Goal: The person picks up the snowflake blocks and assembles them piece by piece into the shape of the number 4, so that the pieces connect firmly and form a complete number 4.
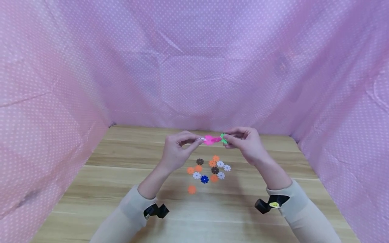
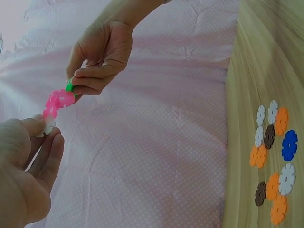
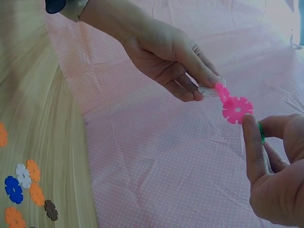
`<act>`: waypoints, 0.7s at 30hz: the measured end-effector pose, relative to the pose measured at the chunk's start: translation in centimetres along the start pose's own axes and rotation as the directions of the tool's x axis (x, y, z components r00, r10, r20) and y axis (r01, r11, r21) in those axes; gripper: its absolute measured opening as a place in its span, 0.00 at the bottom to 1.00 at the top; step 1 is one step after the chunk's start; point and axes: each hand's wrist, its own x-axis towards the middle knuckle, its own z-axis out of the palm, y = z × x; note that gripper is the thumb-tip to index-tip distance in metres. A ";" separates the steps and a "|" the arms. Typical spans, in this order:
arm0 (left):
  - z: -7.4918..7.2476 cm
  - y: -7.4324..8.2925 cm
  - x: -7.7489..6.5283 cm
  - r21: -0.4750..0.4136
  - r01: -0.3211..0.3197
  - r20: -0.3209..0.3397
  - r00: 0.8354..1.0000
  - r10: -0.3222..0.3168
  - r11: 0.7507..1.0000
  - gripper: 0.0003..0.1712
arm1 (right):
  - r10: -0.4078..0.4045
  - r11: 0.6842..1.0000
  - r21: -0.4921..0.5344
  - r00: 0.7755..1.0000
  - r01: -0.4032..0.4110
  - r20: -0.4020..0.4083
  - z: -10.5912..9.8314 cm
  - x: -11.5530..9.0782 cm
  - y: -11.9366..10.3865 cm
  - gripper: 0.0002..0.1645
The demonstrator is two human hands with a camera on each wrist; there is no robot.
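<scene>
Both hands hold a short chain of notched snowflake discs up above the table. My left hand (image 1: 177, 152) pinches the white disc (image 2: 49, 127) at one end between thumb and fingers. At the other end a green disc (image 1: 224, 138) is pinched by my right hand (image 1: 246, 145). Between them sit pink discs (image 3: 238, 110), joined at angles to each other and next to the white and green ones. Fingers partly cover the white and green discs.
Loose discs lie flat on the wooden table (image 1: 121, 168) below the hands: a blue disc (image 1: 204, 179), brown discs (image 1: 199, 161), several orange discs (image 1: 191, 189) and several white discs (image 1: 227, 167). Pink dotted cloth (image 1: 194, 81) walls in the back and sides.
</scene>
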 end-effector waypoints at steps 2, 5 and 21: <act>0.0 0.0 0.0 0.008 0.001 -0.001 1.000 -0.001 1.000 0.05 | -0.001 1.000 0.003 1.000 0.001 0.001 0.0 0.1 -0.1 0.12; -0.1 -0.2 0.0 0.009 0.007 -0.003 1.000 -0.007 1.000 0.05 | -0.004 1.000 0.010 1.000 0.004 0.004 0.1 0.2 -0.1 0.12; 0.2 -0.8 0.1 0.037 -0.018 -0.047 0.999 0.020 0.999 0.06 | -0.011 0.999 0.051 1.000 0.012 -0.020 0.4 0.3 0.2 0.11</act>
